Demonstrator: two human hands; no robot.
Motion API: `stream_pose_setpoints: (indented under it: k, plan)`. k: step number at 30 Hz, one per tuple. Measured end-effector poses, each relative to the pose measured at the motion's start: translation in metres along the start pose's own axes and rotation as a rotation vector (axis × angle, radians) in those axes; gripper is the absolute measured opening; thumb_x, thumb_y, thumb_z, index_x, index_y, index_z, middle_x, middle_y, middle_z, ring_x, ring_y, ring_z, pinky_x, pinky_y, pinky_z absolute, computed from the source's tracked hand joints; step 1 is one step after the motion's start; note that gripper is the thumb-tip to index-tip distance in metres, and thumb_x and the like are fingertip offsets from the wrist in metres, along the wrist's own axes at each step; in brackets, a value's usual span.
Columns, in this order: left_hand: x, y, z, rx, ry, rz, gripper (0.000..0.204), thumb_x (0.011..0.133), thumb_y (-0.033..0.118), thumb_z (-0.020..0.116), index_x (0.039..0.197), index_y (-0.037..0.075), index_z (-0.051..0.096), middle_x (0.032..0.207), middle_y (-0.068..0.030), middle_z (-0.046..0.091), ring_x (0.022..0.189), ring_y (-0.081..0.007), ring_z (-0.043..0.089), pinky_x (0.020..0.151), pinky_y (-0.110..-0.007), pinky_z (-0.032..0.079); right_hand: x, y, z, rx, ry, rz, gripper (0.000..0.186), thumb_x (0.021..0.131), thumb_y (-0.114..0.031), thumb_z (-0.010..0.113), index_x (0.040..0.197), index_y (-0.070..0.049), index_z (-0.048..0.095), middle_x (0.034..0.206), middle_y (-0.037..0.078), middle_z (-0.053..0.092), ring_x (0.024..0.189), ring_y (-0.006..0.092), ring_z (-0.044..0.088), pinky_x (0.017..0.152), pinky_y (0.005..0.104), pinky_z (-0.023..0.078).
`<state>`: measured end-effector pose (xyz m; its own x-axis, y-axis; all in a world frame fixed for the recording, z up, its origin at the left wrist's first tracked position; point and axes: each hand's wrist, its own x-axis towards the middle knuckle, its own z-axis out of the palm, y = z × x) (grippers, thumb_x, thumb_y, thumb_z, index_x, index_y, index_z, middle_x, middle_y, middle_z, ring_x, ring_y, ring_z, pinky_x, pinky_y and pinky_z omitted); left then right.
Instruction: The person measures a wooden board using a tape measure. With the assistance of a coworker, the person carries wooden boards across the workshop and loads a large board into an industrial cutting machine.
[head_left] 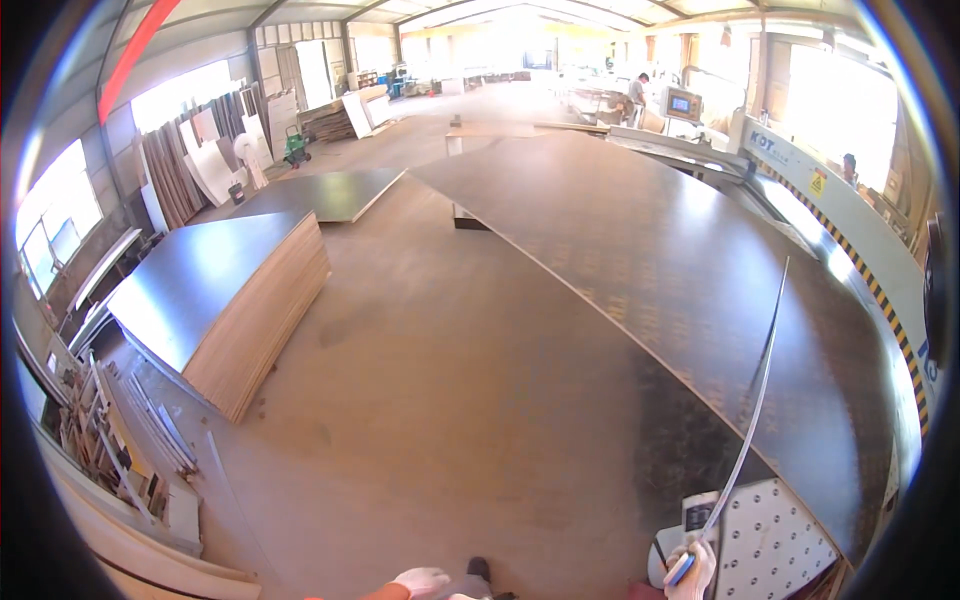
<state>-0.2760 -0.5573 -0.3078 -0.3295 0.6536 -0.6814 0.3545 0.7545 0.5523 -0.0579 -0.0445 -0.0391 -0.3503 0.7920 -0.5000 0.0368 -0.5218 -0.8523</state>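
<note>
Tape measure (752, 432) gripped in your right hand (702, 572), extended over dark panel (620, 240). Left hand (420, 580) loosely open, apparently empty. Measuring seems underway; next move likely calls for steadying tape against panel.

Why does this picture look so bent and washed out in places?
Head view: a fisheye lens curves the long machine beam and leaves dark corners; head view: windows burn out white; head view: pale glare lies across the large dark panel.
</note>
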Motion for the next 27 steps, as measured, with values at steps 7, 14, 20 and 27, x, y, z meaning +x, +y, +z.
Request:
stream_pose_setpoints:
  k: [7,14,20,27]
  plan:
    - [-0.009,0.012,-0.260,-0.280,0.338,-0.422,0.062,0.104,0.054,0.050,0.149,0.014,0.065,0.152,-0.0133,0.067,0.143,-0.0382,0.058,0.120,-0.048,0.044,0.077,0.030,0.217,0.247,-0.026,-0.084,0.026,0.102,-0.018,0.059,0.124,-0.005,0.065,0.077,0.011,0.069,0.057,0.0217,0.067,0.054,0.0399,0.062]
    - [0.027,-0.133,-0.335,-0.402,0.441,-0.426,0.052,0.105,0.044,0.062,0.139,0.007,0.072,0.144,-0.0172,0.071,0.136,-0.0372,0.063,0.118,-0.045,0.048,0.151,0.091,0.444,0.265,-0.145,-0.013,0.020,0.105,-0.012,0.055,0.124,-0.004,0.060,0.085,0.016,0.070,0.064,0.0271,0.070,0.061,0.0478,0.064]
    - [0.049,-0.144,-0.477,-0.601,0.322,-0.542,0.053,0.105,0.044,0.061,0.140,0.006,0.071,0.146,-0.0164,0.070,0.140,-0.0364,0.061,0.120,-0.045,0.046,0.187,0.099,0.648,0.167,-0.143,0.110,0.025,0.099,-0.003,0.053,0.123,-0.002,0.060,0.081,0.019,0.072,0.062,0.0291,0.071,0.058,0.0436,0.062]
    - [0.134,-0.240,-0.662,-0.601,0.355,-0.481,0.053,0.105,0.045,0.061,0.141,0.006,0.071,0.146,-0.0164,0.070,0.140,-0.0365,0.061,0.120,-0.045,0.046,0.262,0.095,0.854,0.139,-0.194,0.087,0.024,0.103,-0.004,0.053,0.125,0.000,0.060,0.086,0.020,0.074,0.067,0.0303,0.074,0.062,0.0448,0.064]
